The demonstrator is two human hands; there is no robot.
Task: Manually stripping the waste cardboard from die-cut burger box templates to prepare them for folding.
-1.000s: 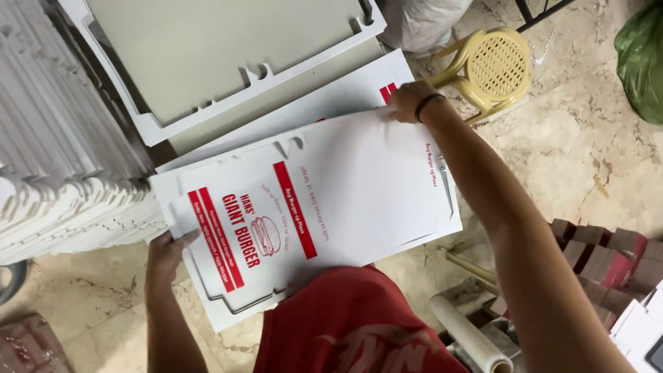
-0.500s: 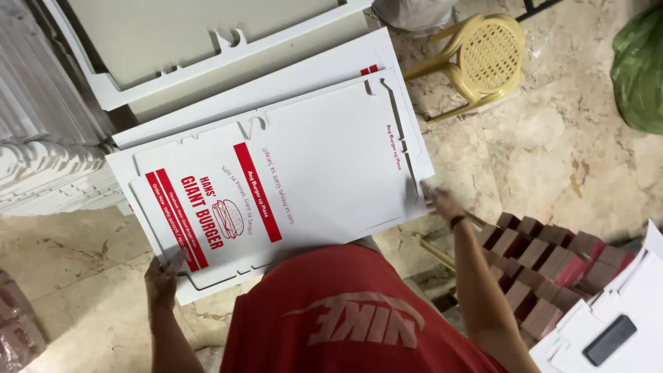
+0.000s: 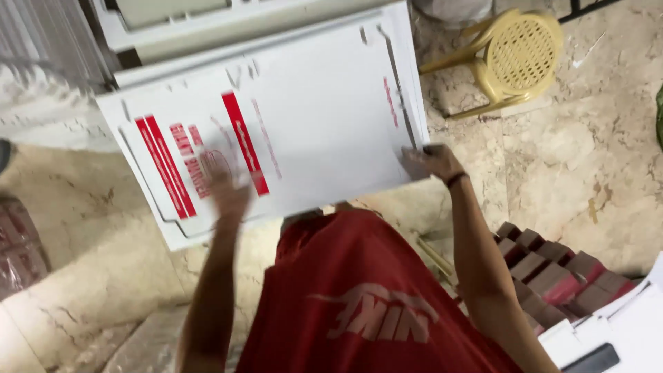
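A: Starting nearest the camera, what is sitting closest to the person?

B: The red shirt (image 3: 359, 304) is filling the bottom of the view, and both bare arms are reaching out from it toward the flat white box blank (image 3: 276, 131), which is lying on top of a stack of like sheets (image 3: 407, 41) on the marble floor (image 3: 587, 152).

A: How are the hands meeting it?

B: The left hand (image 3: 231, 193) is lying over the near-left part of the blank, on the red-striped print. It is blurred, so I cannot tell whether the fingers are pinching the sheet or only pressing flat. The right hand (image 3: 431, 162) is closed on the blank's near-right corner, fingers curled over the edge.

A: Which way is the blank lying from those grips?

B: It is stretching away from both hands, up and to the far side. Its long axis is running from the near-left corner across to the far-right corner, tilted, so the left end sits nearer the person. The red stripes are crossing that axis.

A: Which hand is nearer the middle?

B: The left; the right is sitting out at the edge.

A: And beyond?

B: A yellow plastic stool (image 3: 514, 59) is standing past the stack's far-right corner, well apart. Red-and-brown folded boxes (image 3: 552, 269) are lying to the right, near the right arm.
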